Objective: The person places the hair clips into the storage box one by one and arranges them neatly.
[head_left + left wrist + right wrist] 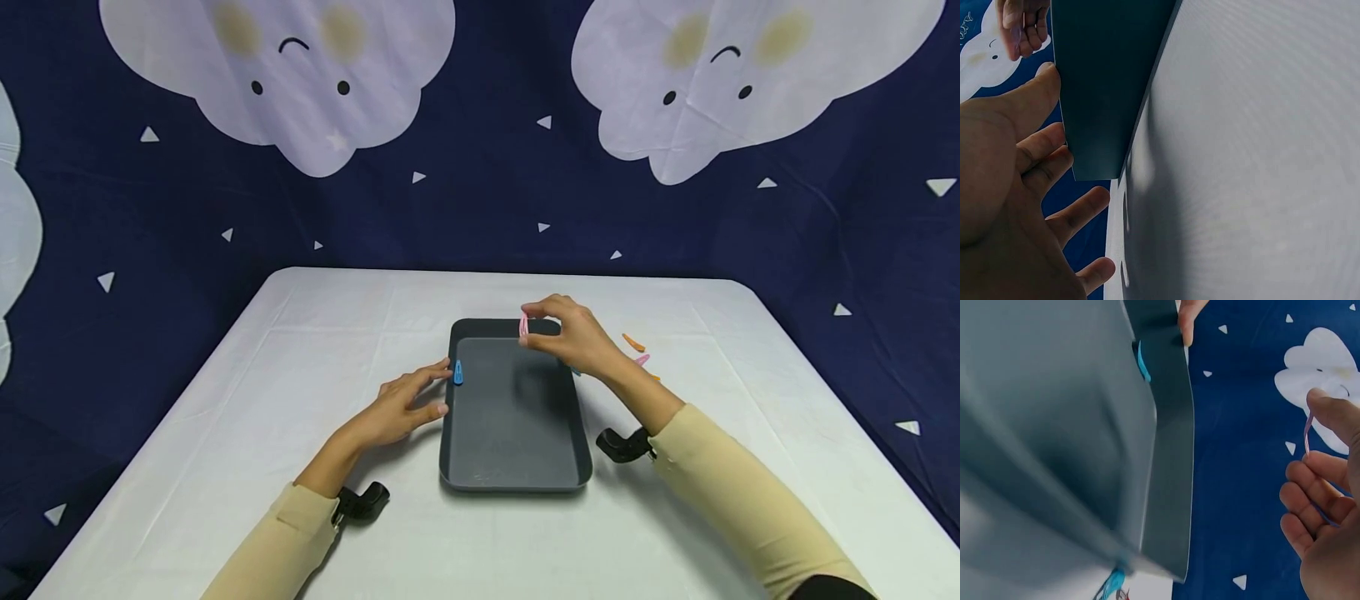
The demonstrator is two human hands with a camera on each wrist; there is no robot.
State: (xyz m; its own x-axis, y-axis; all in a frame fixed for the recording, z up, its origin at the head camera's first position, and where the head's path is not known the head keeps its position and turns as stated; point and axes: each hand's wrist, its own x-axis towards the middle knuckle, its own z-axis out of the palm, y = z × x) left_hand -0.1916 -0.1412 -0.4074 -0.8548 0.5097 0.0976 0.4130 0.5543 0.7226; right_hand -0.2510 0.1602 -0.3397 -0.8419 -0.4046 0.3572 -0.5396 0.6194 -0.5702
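My right hand (573, 337) pinches a pink snap hair clip (524, 325) on end between thumb and index finger, above the far part of a dark grey tray (517, 417). The right wrist view shows the same pink clip (1307, 436) edge-on at the fingertips. Inside the tray, along its left wall, lies a blue hair clip (458, 372). My left hand (397, 408) is at the tray's left rim, fingers spread and extended; in the left wrist view its thumb and fingertips are right at the tray's outer wall (1110, 94).
Right of the tray lie an orange clip (633, 342), a pink clip (642, 360) and another orange piece (656, 378) partly behind the right forearm. A blue clip (575, 372) shows by the tray's right edge. White cloth covers the table (360, 317); a dark blue curtain (480, 208) hangs behind.
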